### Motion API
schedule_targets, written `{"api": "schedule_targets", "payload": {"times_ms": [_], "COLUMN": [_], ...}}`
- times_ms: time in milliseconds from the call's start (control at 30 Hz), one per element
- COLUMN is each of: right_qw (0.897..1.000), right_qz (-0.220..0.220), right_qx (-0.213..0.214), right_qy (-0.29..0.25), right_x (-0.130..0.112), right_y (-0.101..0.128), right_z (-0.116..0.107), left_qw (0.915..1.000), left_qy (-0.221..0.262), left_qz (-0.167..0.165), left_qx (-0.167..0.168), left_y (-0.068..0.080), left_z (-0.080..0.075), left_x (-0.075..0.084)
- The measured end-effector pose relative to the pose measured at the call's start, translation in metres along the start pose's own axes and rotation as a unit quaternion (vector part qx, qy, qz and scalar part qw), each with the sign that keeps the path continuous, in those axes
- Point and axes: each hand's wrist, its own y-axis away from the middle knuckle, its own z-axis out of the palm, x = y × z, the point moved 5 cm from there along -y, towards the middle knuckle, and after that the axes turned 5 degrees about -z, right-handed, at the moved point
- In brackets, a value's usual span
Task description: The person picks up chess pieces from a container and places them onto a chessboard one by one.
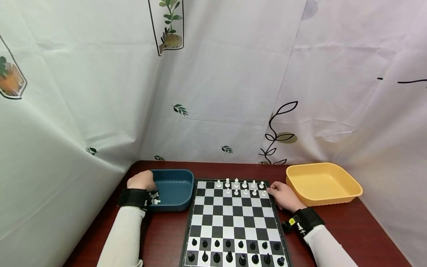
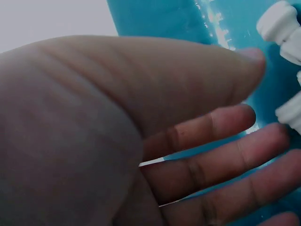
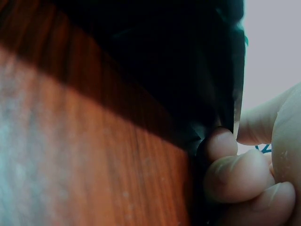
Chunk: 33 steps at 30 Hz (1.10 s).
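A chessboard (image 1: 233,218) lies in the middle of the table, with white pieces (image 1: 240,187) in its two far rows and black pieces (image 1: 233,252) in its two near rows. My left hand (image 1: 151,184) reaches into a blue tray (image 1: 178,185) left of the board. In the left wrist view its fingers (image 2: 221,160) are nearly straight over the tray's floor (image 2: 164,19) and hold nothing; loose white pieces (image 2: 282,23) lie just beyond the fingertips. My right hand (image 1: 271,190) sits at the board's far right corner beside a white pawn (image 1: 264,193). Its curled fingers (image 3: 235,165) grip the dark board edge (image 3: 188,80).
A yellow tray (image 1: 330,200) stands right of the board and looks empty. A few white pieces (image 1: 155,199) lie in the near left corner of the blue tray. The dark red table (image 1: 166,237) is enclosed by a white printed curtain (image 1: 217,92) on three sides.
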Motion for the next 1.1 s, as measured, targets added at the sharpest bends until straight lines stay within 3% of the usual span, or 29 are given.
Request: {"api": "schedule_targets", "payload": {"times_ms": [567,833,1100], "right_qw": [1.000,1.000,1.000], "right_qz": [-0.003,0.002,0.001], "right_qx": [0.002,0.004,0.004], "right_qy": [0.016,0.013,0.008], "right_x": [0.002,0.002,0.002], "right_y": [-0.001,0.000,-0.001], "right_z": [0.000,0.000,0.001], "left_qw": [0.9992,0.9987,0.9943], "left_qy": [-0.012,0.003,0.040], "left_qz": [0.037,0.046,0.085], "left_qx": [-0.009,0.022,0.050], "left_y": [-0.007,-0.009,-0.010], "left_z": [0.011,0.010,0.007], "left_x": [0.004,0.005,0.008]}}
